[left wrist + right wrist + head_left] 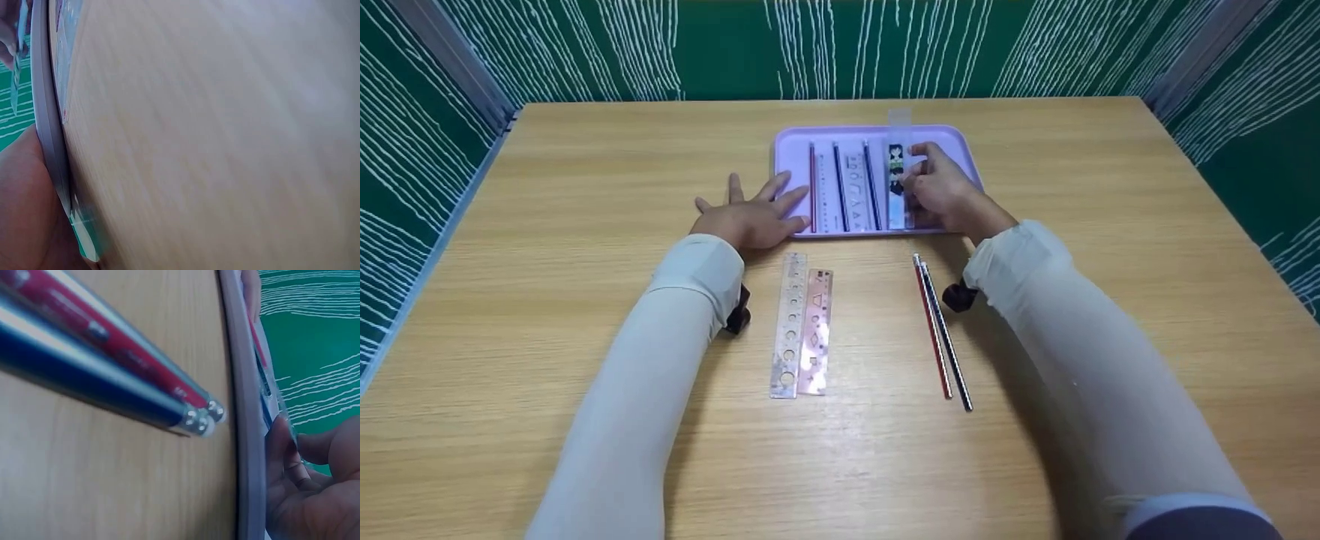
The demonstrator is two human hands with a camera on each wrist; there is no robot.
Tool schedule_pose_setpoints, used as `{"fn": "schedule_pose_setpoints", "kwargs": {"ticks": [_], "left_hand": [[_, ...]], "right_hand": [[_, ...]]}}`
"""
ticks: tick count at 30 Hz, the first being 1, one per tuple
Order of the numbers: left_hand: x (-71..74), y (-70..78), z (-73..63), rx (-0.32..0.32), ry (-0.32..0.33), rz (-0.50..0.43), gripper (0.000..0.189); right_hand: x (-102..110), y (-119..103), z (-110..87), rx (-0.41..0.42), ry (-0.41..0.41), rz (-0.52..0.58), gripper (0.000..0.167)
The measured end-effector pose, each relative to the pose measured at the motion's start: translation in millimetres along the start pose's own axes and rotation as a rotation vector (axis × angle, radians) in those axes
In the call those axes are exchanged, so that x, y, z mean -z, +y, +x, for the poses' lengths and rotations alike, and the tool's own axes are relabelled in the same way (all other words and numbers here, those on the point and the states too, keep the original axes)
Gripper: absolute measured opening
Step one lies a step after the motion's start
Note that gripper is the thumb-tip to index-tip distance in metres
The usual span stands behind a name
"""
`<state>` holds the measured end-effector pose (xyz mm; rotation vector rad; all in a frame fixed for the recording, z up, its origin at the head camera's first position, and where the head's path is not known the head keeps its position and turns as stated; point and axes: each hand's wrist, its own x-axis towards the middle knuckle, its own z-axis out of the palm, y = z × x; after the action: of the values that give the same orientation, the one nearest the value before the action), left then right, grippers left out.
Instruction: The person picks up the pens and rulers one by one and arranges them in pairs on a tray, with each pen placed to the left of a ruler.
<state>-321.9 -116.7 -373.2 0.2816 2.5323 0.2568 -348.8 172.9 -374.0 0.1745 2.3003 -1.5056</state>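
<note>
My right hand [949, 191] pinches a clear ruler [896, 187] with a dark cartoon print, held tilted over the right half of a lilac tray [795, 142]. In the right wrist view, thumb and fingers grip its edge. My left hand [754, 221] lies with fingers spread at the tray's left edge, fingertips on the rim. Inside the tray, a red pencil [812, 187], a clear ruler [823, 199], a dark pencil [841, 187], a stencil ruler [855, 191] and another dark pencil [872, 187] lie side by side, apart.
On the wooden table [585, 172], a clear ruler with round holes [789, 322] and a pink ruler [815, 334] lie between the forearms. Right of them, a red pencil [933, 330] and a dark pencil [946, 337] nearly touch. A green, white-streaked backdrop [720, 52] stands behind.
</note>
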Motion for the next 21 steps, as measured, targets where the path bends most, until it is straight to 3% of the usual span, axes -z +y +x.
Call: {"fn": "schedule_pose_setpoints", "kwargs": {"ticks": [21], "left_hand": [[0.7,-0.2,1.0,-0.003,-0.006,0.015,0.066]], "right_hand": [[-19.7,-9.2,6.1,0.011,0.152,-0.418,0.053]]}}
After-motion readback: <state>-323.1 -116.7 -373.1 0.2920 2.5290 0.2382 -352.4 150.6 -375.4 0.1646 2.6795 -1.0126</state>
